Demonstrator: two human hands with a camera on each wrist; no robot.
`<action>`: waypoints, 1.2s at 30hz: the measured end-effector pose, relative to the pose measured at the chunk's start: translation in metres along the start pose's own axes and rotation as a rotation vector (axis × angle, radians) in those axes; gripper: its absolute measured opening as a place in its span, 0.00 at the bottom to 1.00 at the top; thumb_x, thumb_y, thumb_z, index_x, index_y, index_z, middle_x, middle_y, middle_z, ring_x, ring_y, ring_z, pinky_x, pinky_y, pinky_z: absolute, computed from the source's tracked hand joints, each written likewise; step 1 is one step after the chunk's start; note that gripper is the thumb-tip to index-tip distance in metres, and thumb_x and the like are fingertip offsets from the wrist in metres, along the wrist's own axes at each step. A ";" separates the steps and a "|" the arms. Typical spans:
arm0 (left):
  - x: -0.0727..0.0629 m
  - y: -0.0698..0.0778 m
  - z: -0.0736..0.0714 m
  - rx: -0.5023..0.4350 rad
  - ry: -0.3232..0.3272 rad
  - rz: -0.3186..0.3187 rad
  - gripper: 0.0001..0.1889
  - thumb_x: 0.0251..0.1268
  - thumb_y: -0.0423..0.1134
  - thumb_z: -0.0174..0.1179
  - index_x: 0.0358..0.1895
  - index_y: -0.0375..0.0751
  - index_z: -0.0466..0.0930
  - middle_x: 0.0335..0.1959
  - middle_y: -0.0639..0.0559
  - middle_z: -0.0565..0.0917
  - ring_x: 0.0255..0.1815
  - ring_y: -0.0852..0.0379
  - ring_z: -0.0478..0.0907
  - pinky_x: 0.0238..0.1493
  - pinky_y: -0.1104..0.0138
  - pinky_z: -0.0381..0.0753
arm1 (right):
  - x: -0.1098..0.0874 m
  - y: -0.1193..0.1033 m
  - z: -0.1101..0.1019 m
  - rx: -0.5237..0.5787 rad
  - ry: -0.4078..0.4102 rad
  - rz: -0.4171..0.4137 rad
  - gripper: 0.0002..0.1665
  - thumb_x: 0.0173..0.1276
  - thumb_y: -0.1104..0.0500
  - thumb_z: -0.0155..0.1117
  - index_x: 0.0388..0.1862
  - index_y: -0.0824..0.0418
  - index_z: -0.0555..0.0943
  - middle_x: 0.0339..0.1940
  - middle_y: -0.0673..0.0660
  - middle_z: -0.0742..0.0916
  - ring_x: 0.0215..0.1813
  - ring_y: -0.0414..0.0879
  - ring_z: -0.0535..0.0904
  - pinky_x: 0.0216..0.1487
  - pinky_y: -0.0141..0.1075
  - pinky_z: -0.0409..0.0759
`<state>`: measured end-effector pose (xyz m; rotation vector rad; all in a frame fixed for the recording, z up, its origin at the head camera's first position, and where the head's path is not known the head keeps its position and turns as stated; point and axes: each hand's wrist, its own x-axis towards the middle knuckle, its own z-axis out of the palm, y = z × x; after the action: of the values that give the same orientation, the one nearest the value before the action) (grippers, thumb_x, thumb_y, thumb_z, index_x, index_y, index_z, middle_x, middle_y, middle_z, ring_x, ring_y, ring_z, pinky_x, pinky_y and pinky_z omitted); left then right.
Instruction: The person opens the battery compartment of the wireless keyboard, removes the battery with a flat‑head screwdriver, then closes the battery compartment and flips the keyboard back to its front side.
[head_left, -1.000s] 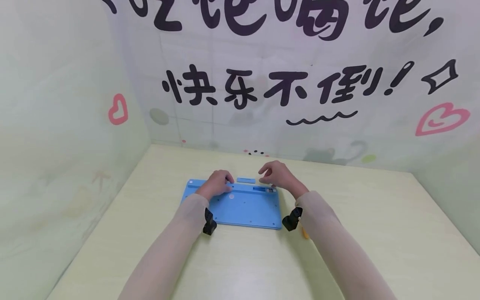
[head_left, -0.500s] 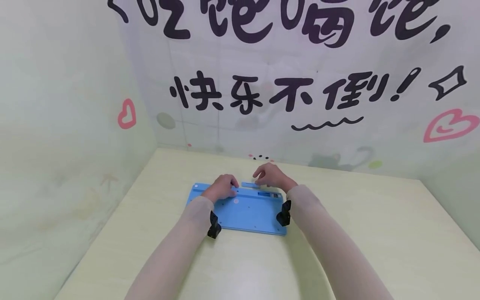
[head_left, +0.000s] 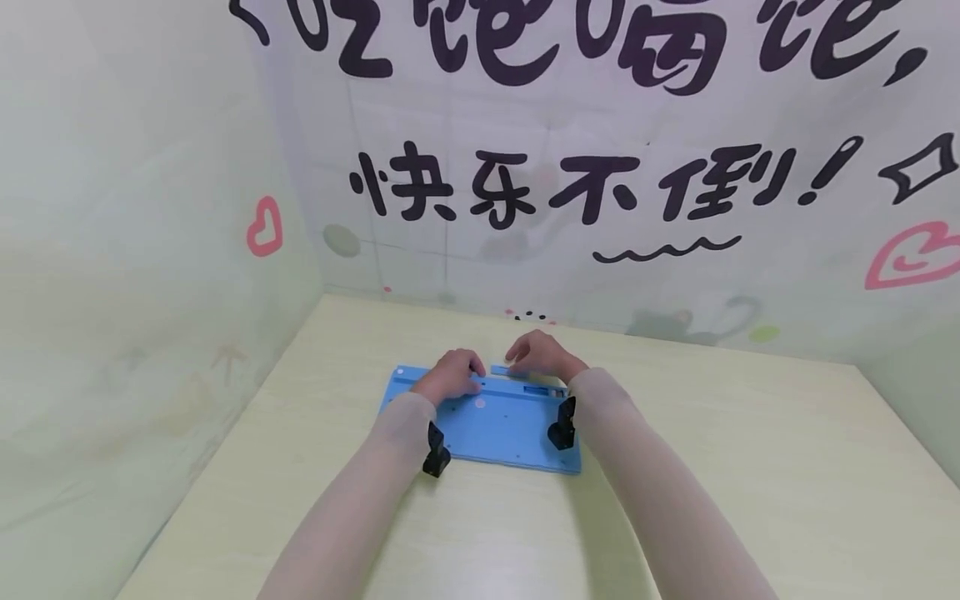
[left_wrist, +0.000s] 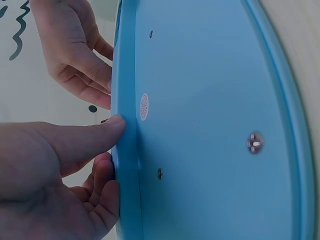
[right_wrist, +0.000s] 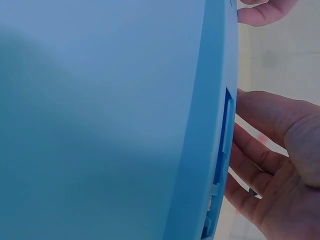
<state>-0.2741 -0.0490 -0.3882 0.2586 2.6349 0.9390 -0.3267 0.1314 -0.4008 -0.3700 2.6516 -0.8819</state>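
Observation:
A blue keyboard (head_left: 487, 433) lies face down on the table, its screwed underside up. My left hand (head_left: 453, 374) grips its far edge, with the thumb (left_wrist: 107, 132) on top and the other fingers behind the edge. Near the far right corner is an uncovered battery compartment (head_left: 536, 390), also visible in the right wrist view as a long slot (right_wrist: 220, 155). Just behind the keyboard lies a small blue battery cover (head_left: 498, 370). My right hand (head_left: 546, 355) pinches its right end. In the right wrist view the keyboard's edge hides those fingertips and the cover.
The pale table (head_left: 697, 467) extends on both sides and in front of the keyboard. Behind it rises a printed wall cloth (head_left: 450, 267) with black writing. A second cloth wall (head_left: 172, 333) borders the left side.
My right hand has moved left and come down onto the battery cover. My left hand keeps its hold on the keyboard. The head view has shifted slightly.

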 end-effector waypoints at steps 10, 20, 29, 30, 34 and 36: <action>-0.002 0.001 0.000 -0.001 -0.006 -0.013 0.08 0.61 0.32 0.58 0.43 0.38 0.77 0.44 0.46 0.76 0.44 0.50 0.70 0.52 0.58 0.70 | 0.000 0.003 0.009 -0.016 0.024 0.010 0.09 0.58 0.61 0.68 0.39 0.60 0.83 0.37 0.53 0.84 0.40 0.48 0.78 0.48 0.41 0.76; -0.002 0.002 0.000 0.008 -0.005 -0.011 0.09 0.61 0.32 0.58 0.45 0.37 0.77 0.45 0.46 0.76 0.45 0.50 0.70 0.53 0.58 0.70 | -0.001 0.001 0.011 -0.006 0.045 0.004 0.06 0.57 0.63 0.67 0.35 0.61 0.84 0.33 0.53 0.84 0.36 0.47 0.78 0.47 0.39 0.77; 0.001 0.002 0.000 0.016 -0.014 -0.001 0.08 0.61 0.32 0.59 0.43 0.38 0.77 0.45 0.46 0.76 0.44 0.50 0.70 0.53 0.58 0.70 | -0.003 0.001 0.010 -0.003 0.077 -0.012 0.06 0.57 0.63 0.67 0.35 0.61 0.84 0.33 0.52 0.84 0.36 0.46 0.77 0.46 0.37 0.77; 0.001 0.002 -0.001 0.017 -0.015 0.002 0.08 0.61 0.31 0.59 0.43 0.38 0.77 0.45 0.46 0.76 0.44 0.50 0.70 0.53 0.58 0.70 | -0.003 0.001 0.010 -0.004 0.077 -0.019 0.06 0.57 0.63 0.67 0.35 0.61 0.84 0.33 0.53 0.84 0.36 0.46 0.77 0.45 0.37 0.77; 0.002 0.000 -0.001 0.019 -0.019 0.012 0.08 0.61 0.31 0.59 0.43 0.38 0.77 0.45 0.46 0.76 0.44 0.51 0.70 0.53 0.59 0.70 | -0.004 0.000 0.008 -0.013 0.080 -0.052 0.06 0.58 0.64 0.67 0.35 0.63 0.84 0.33 0.54 0.84 0.36 0.47 0.77 0.45 0.37 0.77; 0.003 -0.001 -0.002 0.017 -0.021 0.011 0.08 0.61 0.32 0.59 0.43 0.38 0.77 0.45 0.46 0.76 0.44 0.51 0.70 0.52 0.59 0.70 | -0.004 0.000 0.008 -0.020 0.080 -0.059 0.05 0.58 0.64 0.66 0.35 0.63 0.84 0.33 0.54 0.84 0.36 0.46 0.77 0.46 0.37 0.77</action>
<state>-0.2773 -0.0500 -0.3882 0.2851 2.6256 0.9133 -0.3203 0.1282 -0.4058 -0.4286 2.7375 -0.9073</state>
